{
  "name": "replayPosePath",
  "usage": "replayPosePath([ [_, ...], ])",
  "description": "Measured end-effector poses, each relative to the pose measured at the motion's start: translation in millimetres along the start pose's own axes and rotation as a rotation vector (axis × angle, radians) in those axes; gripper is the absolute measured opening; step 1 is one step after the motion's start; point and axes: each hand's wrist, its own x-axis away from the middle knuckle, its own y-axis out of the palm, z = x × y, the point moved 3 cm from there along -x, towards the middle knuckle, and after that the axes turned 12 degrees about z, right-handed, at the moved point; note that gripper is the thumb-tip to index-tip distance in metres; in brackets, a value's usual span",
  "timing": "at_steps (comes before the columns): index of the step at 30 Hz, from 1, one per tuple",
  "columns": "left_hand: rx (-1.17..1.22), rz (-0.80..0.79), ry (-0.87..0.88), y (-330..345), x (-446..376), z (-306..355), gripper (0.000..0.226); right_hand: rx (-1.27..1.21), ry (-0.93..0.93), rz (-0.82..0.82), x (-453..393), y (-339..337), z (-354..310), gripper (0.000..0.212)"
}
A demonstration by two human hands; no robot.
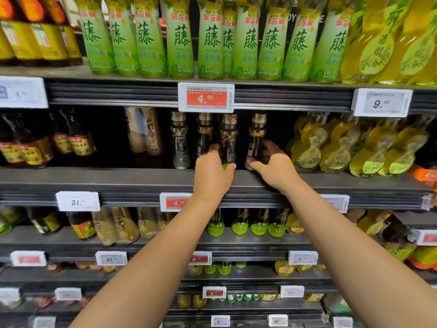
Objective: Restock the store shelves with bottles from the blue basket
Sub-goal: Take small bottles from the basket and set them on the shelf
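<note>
Both my arms reach up to the second shelf [142,178]. My left hand [212,172] grips a slim bottle [228,138] with a dark label, which stands upright on that shelf. My right hand [275,168] grips a second slim bottle [256,138] of the same kind, just to the right, its base at the shelf's front. Two more such bottles [181,140] stand to the left of them, one half hidden behind my left hand. The blue basket is out of view.
A row of green-labelled bottles [210,41] fills the top shelf. Yellow gourd-shaped bottles [335,147] crowd the second shelf right of my hands; dark sauce bottles [26,147] stand at its left. A red price tag [205,97] hangs above. Lower shelves hold more bottles.
</note>
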Motion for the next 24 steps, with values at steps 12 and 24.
replayPosePath([
  [12, 0.194, -0.007, 0.023, -25.2, 8.6, -17.5, 0.039, 0.162, 0.081, -0.011, 30.2, -23.5, 2.8, 0.069],
  [24, -0.081, -0.086, -0.020, -64.4, -61.5, -89.8, 0.066, -0.147, -0.134, 0.069, 83.4, 41.1, -100.5, 0.027],
])
